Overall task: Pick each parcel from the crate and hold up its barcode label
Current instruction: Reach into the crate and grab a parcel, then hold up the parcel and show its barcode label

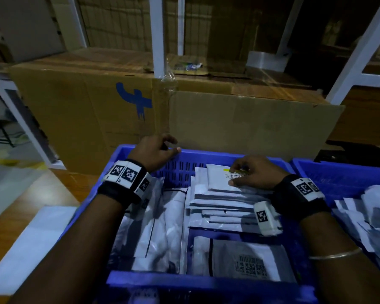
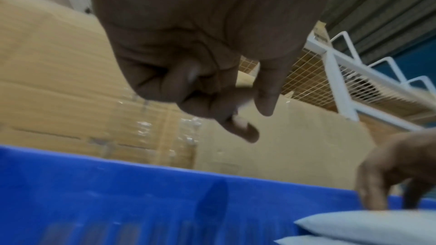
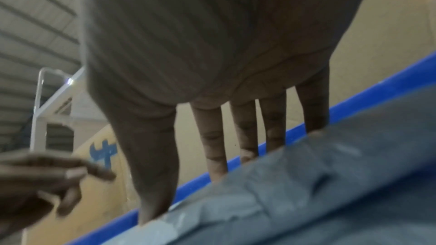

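A blue crate (image 1: 206, 153) in front of me holds several flat grey and white parcels. On a stack at its far right lies a grey parcel (image 1: 217, 178) with a barcode label (image 1: 235, 175) facing up. My right hand (image 1: 250, 174) rests on it, fingers straight and spread on the label, thumb on the near part. In the right wrist view the fingertips (image 3: 273, 137) are hidden behind the parcel (image 3: 330, 183). My left hand (image 1: 169, 145) hovers at the crate's far rim, fingers loosely curled (image 2: 212, 90), holding nothing.
A second blue crate (image 1: 338, 172) with more parcels (image 1: 371, 216) stands at the right. Large cardboard boxes (image 1: 86, 106) rise just behind the crates, with white rack posts (image 1: 158, 40) above them. Another parcel with a printed label (image 1: 250, 264) lies at the crate's near side.
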{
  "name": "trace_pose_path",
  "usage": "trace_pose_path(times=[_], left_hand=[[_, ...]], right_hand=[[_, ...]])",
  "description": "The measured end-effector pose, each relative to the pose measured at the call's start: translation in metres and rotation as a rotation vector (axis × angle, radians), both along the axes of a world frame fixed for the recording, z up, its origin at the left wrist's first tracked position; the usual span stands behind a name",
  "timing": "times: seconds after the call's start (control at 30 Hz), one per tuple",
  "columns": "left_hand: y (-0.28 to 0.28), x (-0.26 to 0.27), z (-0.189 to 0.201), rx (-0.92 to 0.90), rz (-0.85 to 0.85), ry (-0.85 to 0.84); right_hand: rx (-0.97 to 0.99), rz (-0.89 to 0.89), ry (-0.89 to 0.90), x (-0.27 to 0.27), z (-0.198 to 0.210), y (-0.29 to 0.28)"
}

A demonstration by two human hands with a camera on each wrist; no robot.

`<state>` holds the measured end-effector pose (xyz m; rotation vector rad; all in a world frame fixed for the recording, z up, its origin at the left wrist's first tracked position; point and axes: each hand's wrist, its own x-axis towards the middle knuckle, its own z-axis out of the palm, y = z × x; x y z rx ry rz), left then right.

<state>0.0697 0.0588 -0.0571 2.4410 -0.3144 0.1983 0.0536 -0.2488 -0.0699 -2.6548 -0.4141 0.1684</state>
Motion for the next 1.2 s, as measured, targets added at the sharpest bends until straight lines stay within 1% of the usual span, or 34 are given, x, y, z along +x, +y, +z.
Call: trace_pose_path(times=[0.07, 0.13, 0.27, 0.33, 0.37, 0.43, 0.53, 0.63, 0.77, 0.97, 1.03, 1.2], left_hand=[[0.005, 0.001, 0.001, 0.015, 0.043, 0.016], [0.008, 0.001, 0.002, -0.02, 0.082, 0.038], [0.013, -0.004, 0.013, -0.019, 0.1, 0.042], [0.015, -0.004, 0.016, -0.02, 0.109, 0.067], [0.017, -0.003, 0.016, -0.014, 0.12, 0.082], [0.021, -0.002, 0.015, 0.013, 0.131, 0.12], [0.025, -0.003, 0.017, 0.064, 0.129, 0.167], [0.029, -0.005, 0.018, 0.083, 0.134, 0.159], [0.035, -0.007, 0.017, 0.062, 0.152, 0.172], [0.047, -0.014, 0.022, 0.071, 0.159, 0.115], [0.047, -0.017, 0.023, 0.068, 0.155, 0.124], [0.046, -0.018, 0.024, 0.051, 0.157, 0.113]], right_hand=[[0.089, -0.014, 0.001, 0.0, -0.001, -0.003], [0.109, -0.032, -0.035, 0.001, -0.001, -0.006], [0.121, -0.013, -0.225, -0.002, 0.008, 0.007], [0.078, 0.07, -0.291, -0.01, 0.019, 0.028], [0.06, 0.138, -0.275, -0.014, 0.024, 0.042], [0.013, 0.307, -0.168, -0.024, 0.03, 0.074], [-0.119, 0.564, -0.065, -0.035, 0.025, 0.123], [-0.218, 0.694, 0.059, -0.041, 0.009, 0.161], [-0.295, 0.762, 0.165, -0.047, -0.015, 0.186], [-0.331, 0.768, 0.242, -0.053, -0.036, 0.207], [-0.338, 0.798, 0.237, -0.053, -0.041, 0.212], [-0.361, 0.879, 0.129, -0.054, -0.05, 0.222]])
